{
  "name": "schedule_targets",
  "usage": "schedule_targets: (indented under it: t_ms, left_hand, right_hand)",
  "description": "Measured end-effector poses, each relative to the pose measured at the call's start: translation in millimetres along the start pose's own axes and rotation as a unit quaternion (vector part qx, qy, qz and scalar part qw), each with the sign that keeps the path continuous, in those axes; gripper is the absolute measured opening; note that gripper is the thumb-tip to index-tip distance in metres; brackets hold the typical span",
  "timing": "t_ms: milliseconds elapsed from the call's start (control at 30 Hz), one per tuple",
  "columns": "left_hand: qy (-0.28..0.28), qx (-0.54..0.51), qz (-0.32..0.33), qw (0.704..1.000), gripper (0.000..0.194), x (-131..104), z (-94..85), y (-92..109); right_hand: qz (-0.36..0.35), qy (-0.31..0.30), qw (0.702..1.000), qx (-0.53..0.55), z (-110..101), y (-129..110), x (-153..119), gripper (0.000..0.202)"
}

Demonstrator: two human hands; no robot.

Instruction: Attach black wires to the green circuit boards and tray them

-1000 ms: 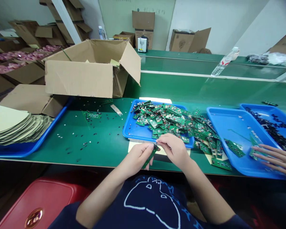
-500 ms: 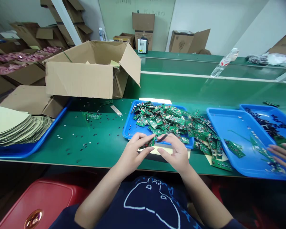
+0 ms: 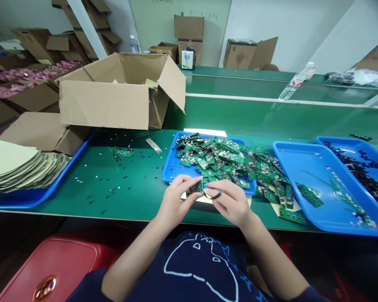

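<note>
At the blue tray's (image 3: 173,169) seven o'clock, our left hand (image 3: 174,200) pinches a circuit board (image 3: 195,189); at the board's three o'clock, our right hand (image 3: 234,202) holds a dark strip (image 3: 214,196). We do best gripping edges steadily, pressing lightly.

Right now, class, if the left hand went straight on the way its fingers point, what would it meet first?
Probably the right hand or the dark strip it holds, just across from the left hand; depth leaves unclear which comes first.
</note>
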State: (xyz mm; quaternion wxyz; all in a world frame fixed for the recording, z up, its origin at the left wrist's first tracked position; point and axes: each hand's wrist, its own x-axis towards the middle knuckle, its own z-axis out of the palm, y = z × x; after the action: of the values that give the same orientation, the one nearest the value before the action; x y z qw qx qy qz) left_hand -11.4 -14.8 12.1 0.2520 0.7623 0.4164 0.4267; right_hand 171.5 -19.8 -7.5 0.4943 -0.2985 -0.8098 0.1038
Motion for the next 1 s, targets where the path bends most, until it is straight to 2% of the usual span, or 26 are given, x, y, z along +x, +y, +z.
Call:
schedule_targets:
  t_ms: [67,100,133,200,267,333,500,600,667,733,800,867,933,1000]
  left_hand:
    - [0.031,0.014,0.026,0.999,0.031,1,0.8,-3]
    - [0.047,0.025,0.045,0.998,0.031,1,1.5,-5]
    - [0.059,0.038,0.064,0.995,0.032,1,2.5,-6]
    - [0.077,0.067,0.099,0.990,0.032,1,4.6,-7]
    - [0.090,0.092,0.125,0.984,0.031,0,6.1,-8]
    - [0.098,0.113,0.142,0.978,0.030,0,6.3,-8]
    - [0.113,0.153,0.170,0.967,0.028,0,3.1,-10]
    - [0.105,0.138,0.179,0.969,0.033,2,1.4,-12]
    - [0.079,0.100,0.183,0.975,0.039,3,0.3,-13]
    - [0.045,0.062,0.185,0.980,0.041,4,-1.0,-14]
    - [0.016,0.036,0.176,0.984,0.041,5,-2.0,-16]
    - [0.000,0.015,0.155,0.988,0.041,5,-2.0,-17]
    - [-0.005,-0.007,0.123,0.992,0.041,3,-0.7,-16]
    - [-0.004,-0.032,0.085,0.996,0.040,1,1.7,-14]
  right_hand:
    - [0.091,0.008,0.992,0.091,1,0,-1,0.032]
    - [0.158,0.023,0.975,0.152,2,-1,-1,0.028]
    - [0.229,0.035,0.949,0.216,3,-2,-1,0.025]
    - [0.347,0.026,0.878,0.328,6,-4,1,0.030]
    - [0.413,-0.001,0.820,0.397,6,-7,5,0.032]
    - [0.444,-0.011,0.786,0.430,6,-10,9,0.028]
    - [0.487,-0.010,0.733,0.474,2,-17,16,0.026]
    - [0.512,-0.049,0.671,0.535,2,-16,18,0.027]
    - [0.527,-0.086,0.623,0.572,2,-13,19,0.030]
    - [0.543,-0.112,0.591,0.586,2,-9,19,0.032]
    - [0.551,-0.117,0.587,0.581,4,-7,19,0.033]
    - [0.546,-0.100,0.614,0.562,5,-7,19,0.032]
    - [0.527,-0.058,0.666,0.525,7,-9,19,0.032]
    - [0.491,-0.008,0.736,0.467,10,-12,18,0.034]
